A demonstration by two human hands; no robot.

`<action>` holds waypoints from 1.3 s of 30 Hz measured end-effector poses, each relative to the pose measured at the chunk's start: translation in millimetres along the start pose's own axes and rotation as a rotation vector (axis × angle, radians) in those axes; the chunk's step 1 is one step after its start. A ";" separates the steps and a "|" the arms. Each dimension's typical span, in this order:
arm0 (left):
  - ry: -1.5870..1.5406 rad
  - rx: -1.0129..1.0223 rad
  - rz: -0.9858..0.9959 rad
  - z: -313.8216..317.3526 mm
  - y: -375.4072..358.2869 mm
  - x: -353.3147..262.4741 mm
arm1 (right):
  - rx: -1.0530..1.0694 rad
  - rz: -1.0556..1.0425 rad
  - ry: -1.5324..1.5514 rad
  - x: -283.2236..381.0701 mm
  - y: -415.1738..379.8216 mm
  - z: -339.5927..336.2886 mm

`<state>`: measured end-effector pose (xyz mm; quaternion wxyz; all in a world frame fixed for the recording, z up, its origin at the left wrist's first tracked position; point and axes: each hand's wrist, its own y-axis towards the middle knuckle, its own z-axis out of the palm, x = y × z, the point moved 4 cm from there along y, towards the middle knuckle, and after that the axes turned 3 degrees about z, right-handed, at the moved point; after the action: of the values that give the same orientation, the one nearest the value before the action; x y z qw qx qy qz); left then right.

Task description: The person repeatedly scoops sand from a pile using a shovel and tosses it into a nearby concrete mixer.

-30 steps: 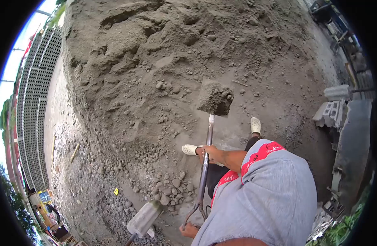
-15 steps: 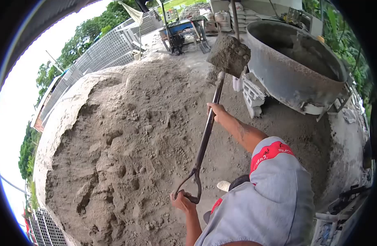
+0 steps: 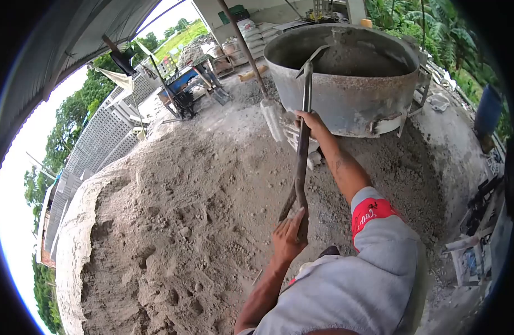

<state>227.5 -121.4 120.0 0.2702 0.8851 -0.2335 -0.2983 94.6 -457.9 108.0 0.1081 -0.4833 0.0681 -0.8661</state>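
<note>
A long-handled shovel (image 3: 305, 142) stretches forward from me, its blade (image 3: 316, 56) turned edge-on above the near rim of a big round metal drum (image 3: 346, 100). Grey, wet-looking material (image 3: 366, 58) lies inside the drum. My right hand (image 3: 311, 121) is wrapped round the upper shaft, close to the drum wall. Lower down, my left hand (image 3: 290, 237) is closed on the forked grip at the shovel's end. Below spreads a large heap of grey sand (image 3: 184, 223).
Hollow concrete blocks (image 3: 100, 134) are stacked at the left. A blue-topped workbench (image 3: 184, 81) and stacked sacks (image 3: 257, 39) stand behind. A slanting pole (image 3: 243, 44) is left of the drum. A blue barrel (image 3: 487, 111) and metal scrap (image 3: 480, 206) are at the right.
The loaded shovel has swung right to the drum, and its blade has tipped, with no clump now visible on it. Both hands moved with it, and the view turned right.
</note>
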 end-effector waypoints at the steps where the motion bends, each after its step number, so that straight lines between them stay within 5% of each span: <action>1: 0.029 0.006 0.000 0.8 -49.0 4.1 | -0.069 0.015 -0.025 -10.3 6.4 -7.1; 3: 0.028 -0.057 -0.203 -8.5 -149.6 13.8 | -0.129 0.044 -0.062 -33.4 7.9 -7.2; 7: -0.129 -0.251 -1.022 -56.0 -290.9 -8.0 | 0.010 0.345 0.196 -157.5 -62.5 38.0; 9: -0.032 -0.376 -1.175 -77.6 -340.2 -29.8 | 0.239 0.470 0.351 -235.1 -102.5 62.3; 10: 0.382 -0.321 -1.066 -65.2 -431.7 -31.2 | 0.308 0.588 0.365 -269.5 -127.4 74.6; 12: 0.382 -0.781 -1.786 -105.0 -415.1 -79.6 | 0.417 0.865 0.401 -332.2 -185.0 99.4; 13: 0.423 -0.643 -2.087 -110.7 -436.2 -101.5 | 0.459 0.989 0.373 -355.8 -217.7 113.5; 14: -0.059 -1.175 -2.167 -109.0 -458.2 -129.1 | 0.503 1.117 0.326 -374.7 -247.3 127.6; 15: -0.241 -1.572 -1.972 -99.4 -493.7 -159.7 | 0.514 1.227 0.249 -397.7 -271.7 139.3; 20: 0.214 -2.034 -1.883 -79.1 -483.4 -298.5 | 0.702 1.518 -0.177 -532.5 -410.3 178.8; 21: 0.041 -2.145 -1.683 -75.3 -481.4 -306.4 | 0.830 1.436 -0.379 -548.5 -443.4 189.8; 22: -0.126 -2.209 -1.466 -73.1 -483.6 -306.1 | 0.829 1.431 -0.502 -579.6 -468.0 194.9; 26: -0.088 -2.539 -1.214 -48.4 -509.6 -306.3 | 1.031 1.429 -0.806 -677.1 -594.5 215.5; 35: 0.194 -2.967 -1.179 -125.7 -631.8 -252.4 | 1.419 1.012 -1.627 -827.0 -827.0 172.6; 37: 0.413 -2.844 -1.493 -134.5 -648.3 -244.1 | 1.887 0.517 -2.005 -841.3 -851.7 150.6; 39: 0.519 -2.901 -1.613 -97.2 -647.3 -265.9 | 2.905 -0.120 -1.845 -917.5 -847.3 58.5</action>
<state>264.8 546.5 -107.1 -0.6239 0.1708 -0.7455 0.1611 509.0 593.1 -427.5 -0.3931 0.2981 0.8065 -0.3258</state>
